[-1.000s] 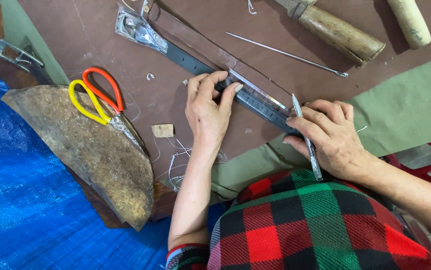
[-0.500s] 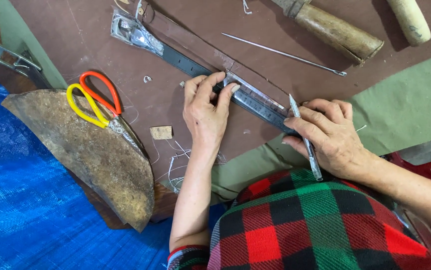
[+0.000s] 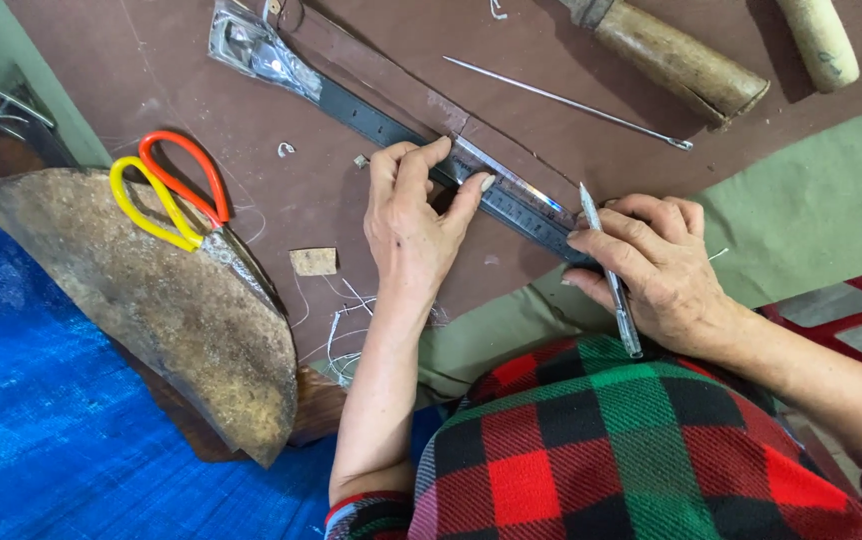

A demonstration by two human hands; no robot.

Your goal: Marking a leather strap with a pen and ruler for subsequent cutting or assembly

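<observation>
Belt (image 3: pixel 391 125) under both hands (image 3: pixel 413 225)

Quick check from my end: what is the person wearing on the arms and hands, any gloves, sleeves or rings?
Both hands are bare: no gloves and no rings visible on the left hand or the right hand. The forearms are uncovered too. A red, green and black plaid garment shows below them, with a red-edged cuff pushed up near the left elbow. No watch or bracelet shows.

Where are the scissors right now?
In the head view, the scissors with one red and one yellow handle lie at left on the brown mat, blades over the rusty curved metal piece, left of the left hand.
</observation>
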